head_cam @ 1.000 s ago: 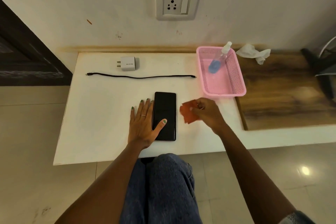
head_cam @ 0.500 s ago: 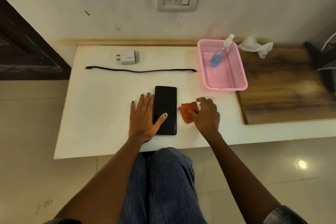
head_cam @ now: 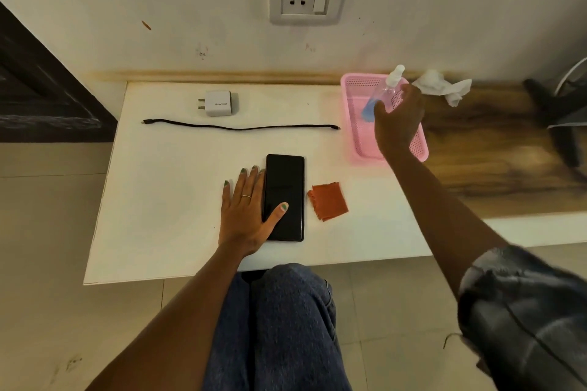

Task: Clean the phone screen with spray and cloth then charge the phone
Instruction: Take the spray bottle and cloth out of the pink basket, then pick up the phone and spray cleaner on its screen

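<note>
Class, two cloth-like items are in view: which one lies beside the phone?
The orange cloth, flat just right of the phone. The crumpled white tissue lies far back near the wall.

left hand (head_cam: 246, 214): flat, palm down, fingers straight and close together pointing away from the body, thumb spread out to the right; a ring on one finger, nails painted green. left forearm bare, running up from the lower left. right hand (head_cam: 398, 119): reached forward and to the right, back of the hand toward the camera, fingers curved and blurred; grip cannot be judged. right arm extended, bare to the elbow, dark sleeve bunched above it.
</note>
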